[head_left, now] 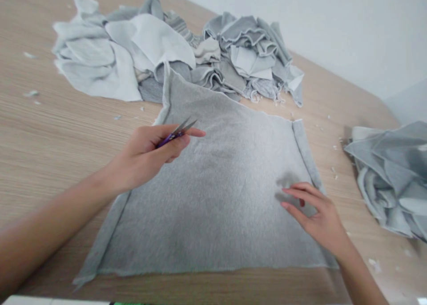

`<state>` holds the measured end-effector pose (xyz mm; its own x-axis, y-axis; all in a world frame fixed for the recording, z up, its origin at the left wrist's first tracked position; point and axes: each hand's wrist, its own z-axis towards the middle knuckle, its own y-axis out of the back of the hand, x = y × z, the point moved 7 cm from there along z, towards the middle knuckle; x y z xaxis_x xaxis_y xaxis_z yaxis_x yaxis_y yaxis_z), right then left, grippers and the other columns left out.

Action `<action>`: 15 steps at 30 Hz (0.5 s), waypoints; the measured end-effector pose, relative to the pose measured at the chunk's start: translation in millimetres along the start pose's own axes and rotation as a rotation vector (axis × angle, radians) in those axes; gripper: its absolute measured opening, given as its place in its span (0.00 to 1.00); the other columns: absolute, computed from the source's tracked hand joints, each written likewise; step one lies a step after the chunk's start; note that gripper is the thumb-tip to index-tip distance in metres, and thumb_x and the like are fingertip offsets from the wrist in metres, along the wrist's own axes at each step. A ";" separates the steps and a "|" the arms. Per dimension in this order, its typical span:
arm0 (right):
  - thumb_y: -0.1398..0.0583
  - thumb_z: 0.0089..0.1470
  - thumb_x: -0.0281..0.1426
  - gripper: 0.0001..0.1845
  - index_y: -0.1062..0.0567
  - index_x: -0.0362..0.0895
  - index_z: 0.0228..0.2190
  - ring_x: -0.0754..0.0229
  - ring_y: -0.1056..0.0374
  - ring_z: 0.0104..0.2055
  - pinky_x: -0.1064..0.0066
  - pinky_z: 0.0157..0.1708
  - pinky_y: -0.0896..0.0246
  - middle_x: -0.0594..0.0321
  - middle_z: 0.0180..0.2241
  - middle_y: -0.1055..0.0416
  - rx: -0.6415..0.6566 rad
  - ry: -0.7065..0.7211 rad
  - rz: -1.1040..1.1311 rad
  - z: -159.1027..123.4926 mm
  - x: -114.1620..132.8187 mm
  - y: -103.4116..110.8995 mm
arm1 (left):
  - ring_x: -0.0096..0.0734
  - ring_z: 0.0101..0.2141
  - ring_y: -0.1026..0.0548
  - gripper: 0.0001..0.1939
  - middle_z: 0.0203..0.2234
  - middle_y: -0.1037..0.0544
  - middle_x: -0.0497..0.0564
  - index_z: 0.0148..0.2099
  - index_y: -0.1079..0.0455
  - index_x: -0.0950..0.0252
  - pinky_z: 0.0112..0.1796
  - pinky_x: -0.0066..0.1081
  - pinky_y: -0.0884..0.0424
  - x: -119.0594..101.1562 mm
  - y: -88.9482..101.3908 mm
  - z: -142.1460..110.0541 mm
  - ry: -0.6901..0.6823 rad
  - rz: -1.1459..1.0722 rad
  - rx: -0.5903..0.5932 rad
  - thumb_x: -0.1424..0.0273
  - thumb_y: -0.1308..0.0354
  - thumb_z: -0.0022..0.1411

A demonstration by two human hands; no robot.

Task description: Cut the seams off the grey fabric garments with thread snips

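- gray cloth (pixel 216 194) lies spread before us on the table (pixel 50 140), its far edge slanting down from left to right and its near edge roughly straight.
- along its left and right sides we see narrow folded strips (the right one looks rolled toward the far end).
- our left hand (pixel 145 158) is over the left part of the cloth, fingers wrapped around small scissors (pixel 171 136) with purple handles; the blades stand slightly apart and point up and to the right, and one finger stretches out beside them.
- our right hand (pixel 320 214) is over the cloth's right side, fingers loosely bent and parted from the thumb.
- beyond the cloth we have a crumpled far pile (pixel 153 38) of gray and white fabric, which the cloth's far left corner overlaps.
- well to our right sits a second pile (pixel 393 176), mostly gray.
- small pale scraps (pixel 31 93) dot the table, and a white wall (pixel 333 20) rises behind.
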<state>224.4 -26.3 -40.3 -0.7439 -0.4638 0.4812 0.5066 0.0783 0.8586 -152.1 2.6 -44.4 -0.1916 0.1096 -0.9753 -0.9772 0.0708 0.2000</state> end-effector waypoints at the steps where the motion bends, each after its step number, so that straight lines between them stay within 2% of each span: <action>1: 0.34 0.58 0.36 0.12 0.19 0.51 0.45 0.58 0.27 0.40 0.62 0.40 0.28 0.58 0.43 0.25 0.036 0.020 0.039 0.8 0.4 -9.4 | 0.20 0.19 0.47 0.17 0.19 0.45 0.40 0.56 0.23 0.62 0.18 0.22 0.52 0.8 0.5 -0.5 0.004 -0.002 -0.001 0.60 0.43 0.71; 3: 0.34 0.59 0.34 0.11 0.18 0.52 0.44 0.56 0.27 0.43 0.61 0.41 0.28 0.59 0.42 0.25 0.066 0.063 0.089 1.8 -1.4 -20.2 | 0.20 0.19 0.46 0.17 0.19 0.45 0.40 0.56 0.23 0.61 0.19 0.22 0.51 2.1 1.3 -1.3 0.010 -0.006 0.000 0.60 0.43 0.71; 5: 0.34 0.59 0.32 0.09 0.17 0.52 0.42 0.56 0.27 0.41 0.61 0.38 0.28 0.59 0.39 0.24 0.044 0.110 0.116 1.4 -2.6 -22.8 | 0.20 0.20 0.46 0.17 0.19 0.45 0.40 0.56 0.24 0.60 0.19 0.22 0.51 2.4 2.1 -1.7 0.011 -0.005 0.000 0.60 0.43 0.71; 8: 0.35 0.59 0.27 0.09 0.17 0.51 0.39 0.57 0.27 0.36 0.62 0.35 0.29 0.61 0.35 0.23 -0.039 0.175 0.124 -2.1 0.6 -20.1 | 0.19 0.19 0.46 0.17 0.19 0.44 0.40 0.57 0.24 0.59 0.19 0.22 0.51 0.7 2.9 -1.7 -0.001 -0.002 -0.006 0.60 0.42 0.71; 12: 0.37 0.58 0.23 0.11 0.18 0.50 0.39 0.57 0.25 0.36 0.61 0.37 0.28 0.60 0.36 0.20 -0.103 0.241 0.080 -9.0 9.9 -19.8 | 0.19 0.18 0.47 0.17 0.18 0.45 0.40 0.56 0.23 0.61 0.18 0.22 0.52 -1.2 2.7 -1.3 -0.009 -0.004 -0.009 0.60 0.42 0.71; 15: 0.39 0.60 0.23 0.10 0.20 0.48 0.38 0.56 0.24 0.36 0.61 0.38 0.28 0.60 0.35 0.20 -0.144 0.206 0.017 -12.9 11.6 -14.0 | 0.19 0.19 0.46 0.17 0.19 0.44 0.40 0.56 0.23 0.61 0.18 0.21 0.51 -0.4 2.1 -0.9 0.000 -0.003 -0.008 0.61 0.42 0.71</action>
<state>214.3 -44.2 -49.0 -0.6377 -0.6345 0.4368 0.5864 -0.0321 0.8094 -154.2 1.8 -43.6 -0.1889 0.1091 -0.9759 -0.9785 0.0629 0.1964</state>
